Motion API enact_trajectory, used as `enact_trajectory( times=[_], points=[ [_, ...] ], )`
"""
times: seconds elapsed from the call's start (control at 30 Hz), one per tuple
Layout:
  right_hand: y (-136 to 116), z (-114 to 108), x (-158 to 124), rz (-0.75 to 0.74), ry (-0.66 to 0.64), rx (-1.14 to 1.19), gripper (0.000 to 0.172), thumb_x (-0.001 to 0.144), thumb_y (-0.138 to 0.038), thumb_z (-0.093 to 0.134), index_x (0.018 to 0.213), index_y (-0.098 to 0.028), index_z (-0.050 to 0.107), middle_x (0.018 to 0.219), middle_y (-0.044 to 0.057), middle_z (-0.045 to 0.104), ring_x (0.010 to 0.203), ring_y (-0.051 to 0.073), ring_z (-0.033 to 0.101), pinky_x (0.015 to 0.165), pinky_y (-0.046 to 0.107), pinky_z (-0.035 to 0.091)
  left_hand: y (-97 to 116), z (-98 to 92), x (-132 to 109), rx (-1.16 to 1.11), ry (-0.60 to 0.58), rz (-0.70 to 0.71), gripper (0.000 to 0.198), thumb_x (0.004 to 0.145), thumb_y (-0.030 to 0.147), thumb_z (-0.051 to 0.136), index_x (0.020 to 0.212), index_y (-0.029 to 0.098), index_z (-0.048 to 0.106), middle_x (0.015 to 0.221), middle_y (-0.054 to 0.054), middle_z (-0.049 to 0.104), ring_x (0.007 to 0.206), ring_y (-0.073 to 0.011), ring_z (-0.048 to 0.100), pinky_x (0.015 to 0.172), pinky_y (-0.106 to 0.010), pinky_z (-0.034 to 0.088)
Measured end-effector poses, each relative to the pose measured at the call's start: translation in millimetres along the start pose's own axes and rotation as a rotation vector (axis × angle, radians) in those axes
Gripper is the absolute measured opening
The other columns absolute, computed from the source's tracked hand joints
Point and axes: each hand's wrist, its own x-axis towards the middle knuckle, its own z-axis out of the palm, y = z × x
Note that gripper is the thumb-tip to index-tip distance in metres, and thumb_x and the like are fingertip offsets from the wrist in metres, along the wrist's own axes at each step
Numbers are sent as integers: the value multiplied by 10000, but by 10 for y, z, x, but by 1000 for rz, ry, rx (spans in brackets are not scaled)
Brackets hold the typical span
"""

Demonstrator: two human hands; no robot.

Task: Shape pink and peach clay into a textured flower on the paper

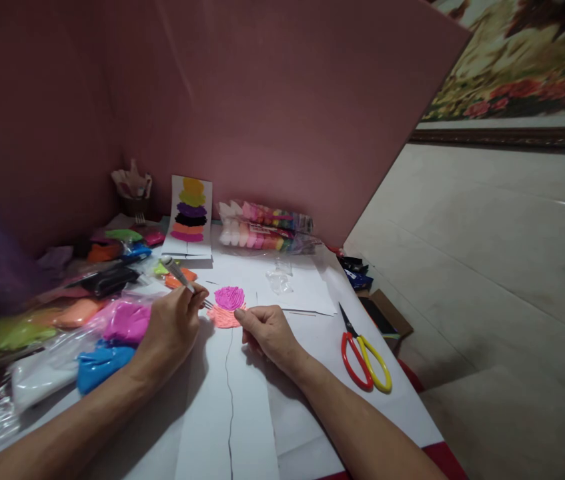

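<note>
My left hand (175, 327) is closed around a metal fork (178, 272). Its tines meet the left side of an orange clay piece (225, 317) with a grooved surface. Directly above that, a ridged magenta clay piece (229, 297) lies against it. Both rest on a white paper strip (227, 413) with a wavy dark line drawn down it. At the orange clay's right edge is my right hand (267, 333), thumb and fingers drawn together; whether anything is between them is hidden.
Scissors (362, 353) with red and yellow handles lie at right. Bagged clay (105, 363) in several colours crowds the left. Behind stand a card (192, 210) with stacked colour blobs and packs of clay (265, 227). A cup (133, 200) sits by the pink panel (262, 100).
</note>
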Motion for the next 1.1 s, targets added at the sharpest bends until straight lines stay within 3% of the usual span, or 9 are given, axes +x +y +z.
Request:
enact_trajectory(
  times=[0.17,0.43,0.9,1.1],
  points=[
    [-2,3,7,12,-2,3,518,822,-550,599,486,-159,544,361,-46,430,328,43,328,357,192,223,34,9,-56,-62,-184,-56,218,825,335,414,692,223,546,656,-20,659,622,-194,604,584,-294,415],
    [4,1,5,22,-11,-19,518,829,-551,592,493,-159,546,366,-44,438,333,46,336,363,193,232,56,20,-83,-68,-288,-76,253,844,332,394,690,218,558,648,-25,653,632,-201,601,602,-306,419],
    [-10,1,-5,9,-19,-18,507,845,-516,587,486,-161,541,371,-47,438,335,44,332,376,200,244,-39,4,-58,55,-246,-3,233,831,241,373,636,213,497,605,-17,585,598,-188,545,576,-299,366],
    [-15,2,-3,10,-19,-22,509,841,-525,589,487,-163,540,375,-42,445,338,47,342,370,199,240,-2,-6,-52,-1,-230,-66,216,831,289,401,664,221,519,622,-9,612,606,-185,566,588,-292,383]
  ],
)
